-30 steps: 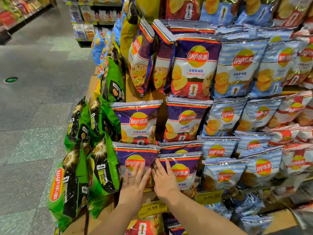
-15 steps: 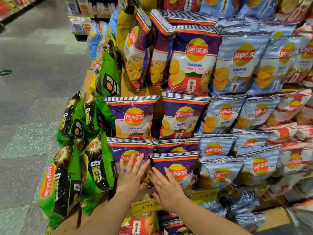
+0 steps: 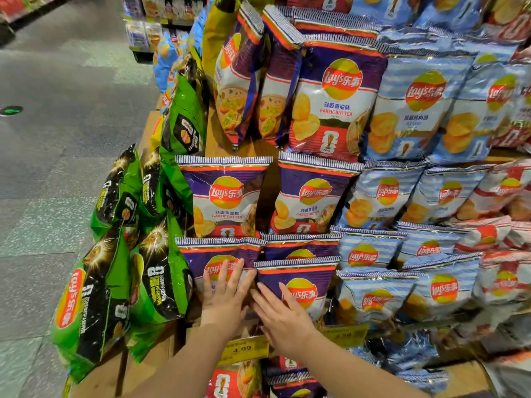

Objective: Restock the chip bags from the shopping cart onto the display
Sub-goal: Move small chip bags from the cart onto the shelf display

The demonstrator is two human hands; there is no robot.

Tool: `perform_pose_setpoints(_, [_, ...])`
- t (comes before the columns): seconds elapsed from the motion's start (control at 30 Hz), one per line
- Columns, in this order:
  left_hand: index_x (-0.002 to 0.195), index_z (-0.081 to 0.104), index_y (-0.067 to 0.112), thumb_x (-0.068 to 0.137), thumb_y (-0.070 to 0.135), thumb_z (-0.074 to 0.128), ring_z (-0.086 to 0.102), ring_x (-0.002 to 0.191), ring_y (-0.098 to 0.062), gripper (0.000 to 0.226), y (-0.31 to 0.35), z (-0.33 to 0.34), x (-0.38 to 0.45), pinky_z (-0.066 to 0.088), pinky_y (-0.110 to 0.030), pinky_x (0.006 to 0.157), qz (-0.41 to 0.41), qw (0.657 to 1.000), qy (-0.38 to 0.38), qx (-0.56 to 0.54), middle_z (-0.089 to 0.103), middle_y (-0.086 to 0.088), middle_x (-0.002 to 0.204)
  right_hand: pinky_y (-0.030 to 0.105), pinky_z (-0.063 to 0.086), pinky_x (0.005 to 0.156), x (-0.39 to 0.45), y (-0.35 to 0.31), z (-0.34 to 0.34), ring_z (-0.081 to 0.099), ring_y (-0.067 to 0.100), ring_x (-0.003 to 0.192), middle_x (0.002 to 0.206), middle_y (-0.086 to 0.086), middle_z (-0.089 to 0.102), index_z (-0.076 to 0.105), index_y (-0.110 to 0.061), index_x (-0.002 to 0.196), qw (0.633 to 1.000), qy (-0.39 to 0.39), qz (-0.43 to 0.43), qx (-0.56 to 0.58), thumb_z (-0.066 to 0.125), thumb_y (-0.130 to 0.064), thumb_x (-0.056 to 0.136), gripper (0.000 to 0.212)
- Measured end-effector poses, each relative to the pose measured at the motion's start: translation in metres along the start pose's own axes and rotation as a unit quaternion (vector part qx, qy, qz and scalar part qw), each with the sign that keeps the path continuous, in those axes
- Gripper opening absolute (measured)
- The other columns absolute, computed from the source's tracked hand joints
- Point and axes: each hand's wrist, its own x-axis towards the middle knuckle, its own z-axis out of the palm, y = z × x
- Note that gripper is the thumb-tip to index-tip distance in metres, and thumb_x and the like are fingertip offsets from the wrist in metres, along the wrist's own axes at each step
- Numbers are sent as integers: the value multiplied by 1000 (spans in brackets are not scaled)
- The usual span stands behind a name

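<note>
Two purple garlic butter chip bags stand side by side on a low tier of the stepped display [image 3: 227, 145]. My left hand [image 3: 225, 294] lies flat, fingers spread, on the front of the left purple bag [image 3: 218, 257]. My right hand [image 3: 283, 317] presses flat against the lower left of the right purple bag [image 3: 298, 280]. Neither hand grips a bag. More purple bags fill the tiers above, such as one large bag [image 3: 333, 99]. The shopping cart is out of view.
Green chip bags [image 3: 115, 277] hang down the display's left side. Blue striped bags [image 3: 416, 110] and red bags [image 3: 500, 277] fill the right. Yellow price tags [image 3: 244, 349] sit on the shelf edge under my hands. Grey tiled aisle floor [image 3: 57, 139] lies to the left.
The view has shifted slightly. Both hands stay on the two low purple bags, the left one slid up a little and the right one lower on its bag.
</note>
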Motion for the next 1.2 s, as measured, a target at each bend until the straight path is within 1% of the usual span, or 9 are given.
perform_pose_setpoints(0.17, [152, -5, 17, 58, 48, 82, -8, 147, -24, 132, 0, -8, -13, 2, -58, 113, 3, 1000, 24, 10, 4, -8, 159, 52, 4, 114, -7, 2, -8, 24, 20, 139, 146, 0, 45, 55, -21, 134, 999, 38, 26, 14, 56, -49, 83, 58])
perform_pose_setpoints(0.3, [151, -5, 11, 83, 52, 38, -5, 147, -22, 90, 9, -25, -31, 8, -47, 113, -17, 1000, 20, -4, -3, -6, 160, 52, 1, 114, -8, 9, -20, 19, 23, 142, 146, 0, 45, 55, -17, 134, 996, 11, 61, 64, 27, -39, 90, 56])
perform_pose_setpoints(0.5, [146, 26, 4, 70, 41, 80, 27, 140, -28, 100, 43, -56, -34, 31, -42, 109, -97, 993, 32, -55, 35, -13, 150, 54, 5, 113, -13, 19, -55, 1, 24, 147, 144, 5, 47, 56, -13, 132, 977, 31, 160, 135, 33, -33, 88, 54])
perform_pose_setpoints(0.63, [150, -6, 17, 98, 41, 41, -7, 147, -19, 75, 60, -91, -37, 0, -36, 118, -102, 991, 31, -77, -18, 2, 154, 51, 4, 112, -26, 23, -74, -10, 19, 147, 144, 6, 48, 53, -11, 134, 962, 39, 210, 168, 31, -35, 89, 55])
perform_pose_setpoints(0.8, [151, -4, 15, 100, 39, 36, -10, 146, -17, 70, 81, -120, -53, -5, -34, 117, -70, 993, 54, -77, -11, 0, 159, 47, -9, 113, -54, 21, -99, 0, 19, 147, 150, 4, 38, 45, -15, 141, 945, -24, 261, 194, 23, -41, 91, 60])
perform_pose_setpoints(0.9, [152, -3, 16, 101, 41, 33, -12, 146, -17, 67, 89, -133, -69, -5, -36, 117, -39, 996, 39, -66, -11, 0, 159, 37, -37, 101, -75, 8, -109, -22, 14, 141, 160, -1, 3, 4, -21, 149, 947, -10, 260, 190, -5, -47, 83, 72])
perform_pose_setpoints(1.03, [152, -6, 18, 101, 44, 28, -15, 146, -16, 67, 95, -145, -90, -5, -42, 117, -1, 999, 13, -51, -14, 0, 159, 43, -18, 112, -100, -12, -134, 29, 19, 141, 149, 5, 40, 44, -12, 141, 916, 0, 342, 207, 3, -44, 97, 68])
perform_pose_setpoints(1.13, [151, -8, 20, 101, 43, 29, -16, 145, -14, 67, 107, -149, -105, -9, -43, 116, 58, 996, 0, -62, -17, 3, 158, 44, -27, 107, -129, -24, -143, -9, 12, 146, 160, -2, -1, 8, -18, 153, 906, -15, 369, 206, 7, -45, 100, 59])
perform_pose_setpoints(1.2, [152, -3, 18, 100, 45, 27, -16, 145, -15, 66, 117, -148, -112, -6, -45, 116, 104, 992, 14, -63, -15, 2, 158, 48, -21, 113, -149, -34, -148, -22, 11, 143, 159, -5, -9, 0, -21, 152, 882, 5, 406, 240, 9, -47, 98, 61])
